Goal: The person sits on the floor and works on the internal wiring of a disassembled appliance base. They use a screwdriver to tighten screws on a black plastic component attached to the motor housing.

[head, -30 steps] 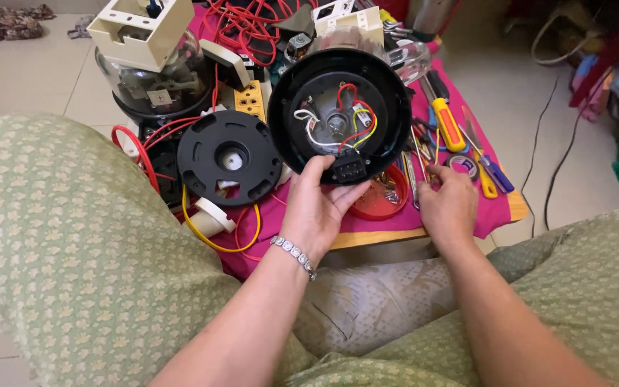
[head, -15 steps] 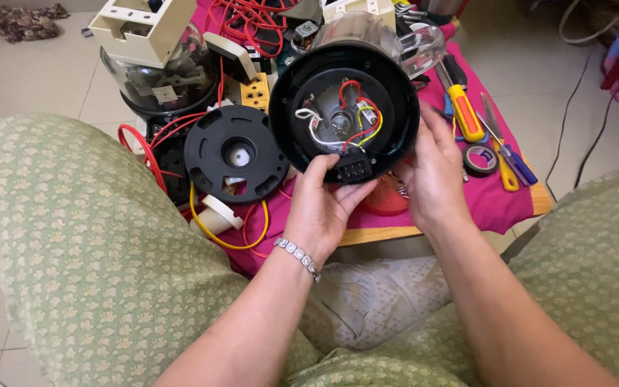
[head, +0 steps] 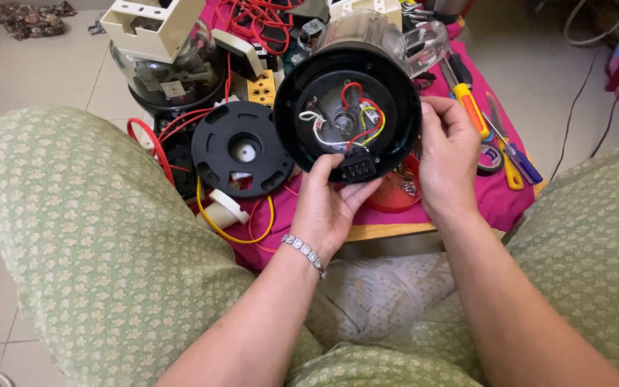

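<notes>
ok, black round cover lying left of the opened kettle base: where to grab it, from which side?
Judging by its pose, take the black round cover by its outer rim, from its left edge. It lies flat, the left hand crowds its right side, and red wires run behind. The centre hole looks too small to pinch.

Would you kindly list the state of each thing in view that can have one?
Kettle: tipped on its side, underside open, wires exposed.
Black base cover: removed, lying flat on the pink cloth.
Left hand: grip on the kettle's lower rim.
Right hand: grip on the kettle's right rim.
Yellow-handled screwdriver: lying unused.
</notes>
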